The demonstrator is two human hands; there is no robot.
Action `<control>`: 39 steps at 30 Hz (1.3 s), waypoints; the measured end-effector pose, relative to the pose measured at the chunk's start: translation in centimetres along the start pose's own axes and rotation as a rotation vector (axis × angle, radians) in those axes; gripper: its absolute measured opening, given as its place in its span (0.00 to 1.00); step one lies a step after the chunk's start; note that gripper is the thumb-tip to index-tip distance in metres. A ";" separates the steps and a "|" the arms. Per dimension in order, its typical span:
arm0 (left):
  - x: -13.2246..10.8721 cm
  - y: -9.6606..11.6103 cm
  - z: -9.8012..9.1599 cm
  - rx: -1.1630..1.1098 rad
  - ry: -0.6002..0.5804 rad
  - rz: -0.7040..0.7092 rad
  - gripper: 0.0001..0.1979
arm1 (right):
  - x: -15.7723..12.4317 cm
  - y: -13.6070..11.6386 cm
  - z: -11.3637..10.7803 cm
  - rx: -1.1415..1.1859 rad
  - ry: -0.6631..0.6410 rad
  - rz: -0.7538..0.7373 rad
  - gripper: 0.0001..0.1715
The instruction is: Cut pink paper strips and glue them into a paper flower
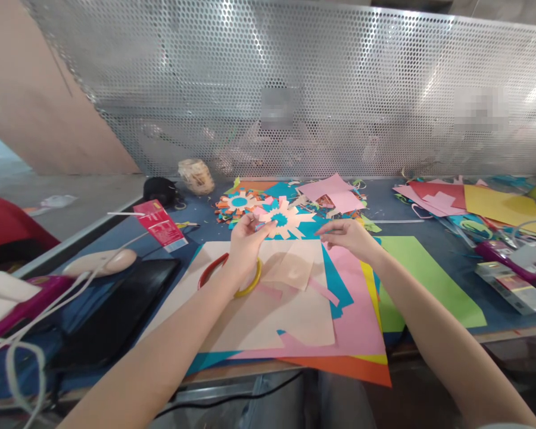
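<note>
My left hand [246, 241] pinches the left edge of a paper flower [290, 219] with pale pink petals and a blue centre. Just right of the flower, my right hand [346, 234] hovers with thumb and fingers close together; whether anything small is between them is too small to tell. Scissors with a red and yellow handle [252, 280] lie under my left wrist, on a large pale sheet [268, 325]. Pale cut pieces [297, 268] and a pink strip [324, 292] rest on that sheet. Another paper flower [238, 202] sits behind my left hand.
Pink [357, 328], orange and yellow sheets lie beneath the pale one, a green sheet [422, 280] to the right. A black tablet [125, 310], white cables and a red packet [161, 225] are at left. Scraps and a jar [196, 176] stand before the perforated metal screen [232, 89].
</note>
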State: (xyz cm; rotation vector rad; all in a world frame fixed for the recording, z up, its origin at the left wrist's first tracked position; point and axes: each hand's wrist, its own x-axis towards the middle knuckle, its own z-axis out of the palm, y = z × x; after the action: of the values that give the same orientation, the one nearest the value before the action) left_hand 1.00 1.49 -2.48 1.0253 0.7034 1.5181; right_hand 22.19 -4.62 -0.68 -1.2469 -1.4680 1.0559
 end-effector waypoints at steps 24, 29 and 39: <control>1.1 -0.8 -0.3 0.008 0.017 0.047 0.20 | -0.7 -1.6 -1.6 0.250 -0.008 0.112 0.23; 1.1 -0.5 0.0 -0.007 0.009 0.051 0.21 | -2.6 -3.1 -2.2 0.101 0.028 0.064 0.17; 0.6 -0.4 0.4 -0.017 -0.024 0.054 0.18 | -7.2 -5.0 -1.8 -0.028 0.048 0.212 0.16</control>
State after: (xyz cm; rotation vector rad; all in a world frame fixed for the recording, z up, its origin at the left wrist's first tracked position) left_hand 1.53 2.11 -2.50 1.0556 0.6494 1.5537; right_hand 23.39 -12.32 3.81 -1.4632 -1.3398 1.1387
